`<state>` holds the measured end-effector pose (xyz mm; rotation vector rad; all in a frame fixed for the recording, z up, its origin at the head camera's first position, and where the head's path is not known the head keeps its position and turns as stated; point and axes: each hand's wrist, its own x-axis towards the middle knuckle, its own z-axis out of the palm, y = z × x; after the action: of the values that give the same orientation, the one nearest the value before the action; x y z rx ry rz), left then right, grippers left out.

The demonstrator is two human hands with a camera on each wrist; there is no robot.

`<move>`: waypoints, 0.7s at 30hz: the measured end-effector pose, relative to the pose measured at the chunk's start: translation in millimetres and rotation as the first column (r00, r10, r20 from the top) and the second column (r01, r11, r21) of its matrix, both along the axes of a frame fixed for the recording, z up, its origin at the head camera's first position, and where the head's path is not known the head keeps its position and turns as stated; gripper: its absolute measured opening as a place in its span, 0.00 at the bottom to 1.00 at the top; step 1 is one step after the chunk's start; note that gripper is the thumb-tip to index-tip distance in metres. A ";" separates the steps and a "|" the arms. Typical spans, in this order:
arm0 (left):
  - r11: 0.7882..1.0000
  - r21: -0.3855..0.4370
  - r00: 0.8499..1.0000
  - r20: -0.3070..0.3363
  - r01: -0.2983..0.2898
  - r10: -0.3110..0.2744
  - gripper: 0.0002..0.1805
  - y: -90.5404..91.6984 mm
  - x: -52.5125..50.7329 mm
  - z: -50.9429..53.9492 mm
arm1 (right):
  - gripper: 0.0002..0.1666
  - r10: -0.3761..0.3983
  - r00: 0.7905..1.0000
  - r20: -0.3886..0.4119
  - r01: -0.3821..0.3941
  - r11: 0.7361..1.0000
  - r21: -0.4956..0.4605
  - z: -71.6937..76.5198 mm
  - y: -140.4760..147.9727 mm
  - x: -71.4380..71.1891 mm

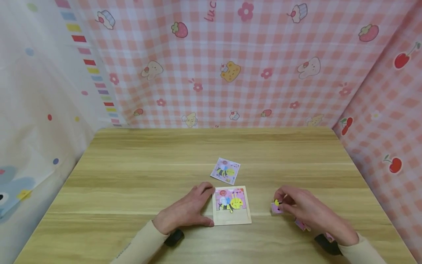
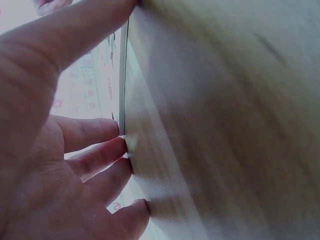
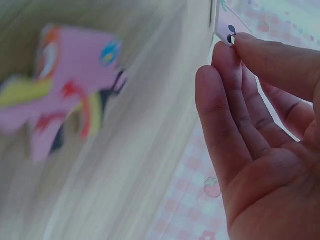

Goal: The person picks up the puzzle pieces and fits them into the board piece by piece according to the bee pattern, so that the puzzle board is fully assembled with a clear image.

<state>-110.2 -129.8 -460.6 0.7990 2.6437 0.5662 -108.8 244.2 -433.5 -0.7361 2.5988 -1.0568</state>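
A square wooden puzzle tray (image 1: 231,218) lies on the table, its upper part filled with pink pieces that show a yellow and black bee. My left hand (image 1: 188,208) spans the tray's left side, with thumb and index finger touching it near the corners. In the left wrist view those fingers are fairly straight along the tray's thin edge. To the right of the tray, my right hand (image 1: 308,209) pinches a pink and yellow puzzle piece (image 1: 276,207) between thumb and fingers. Part of that piece (image 3: 226,22) shows at the fingertips in the right wrist view.
Behind the tray lies a square picture card (image 1: 225,171) with the same bee. Loose puzzle pieces (image 1: 301,224) lie beneath my right hand and forearm, partly hidden. A checked pink curtain (image 1: 211,95) hangs behind the wooden table (image 1: 138,165).
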 end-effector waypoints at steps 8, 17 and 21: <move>1.000 -0.001 1.000 0.001 0.005 -0.005 0.54 -0.5 1.3 0.2 | 0.15 0.017 0.984 -0.177 -0.031 0.996 -0.079 -2.4 -19.5 2.5; 1.000 0.019 1.000 -0.010 0.021 -0.021 0.54 -1.2 2.2 -0.2 | 0.13 0.030 0.981 -0.194 -0.050 0.994 -0.097 2.8 -42.0 1.2; 0.999 0.036 1.000 -0.007 0.022 -0.022 0.53 -1.4 2.1 0.3 | 0.12 0.041 0.984 -0.171 -0.059 0.993 -0.100 4.6 -52.5 -0.4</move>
<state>-108.2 -131.2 -460.4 0.8405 2.6344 0.6084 -109.2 191.7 -429.0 -0.9491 2.6642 -1.1710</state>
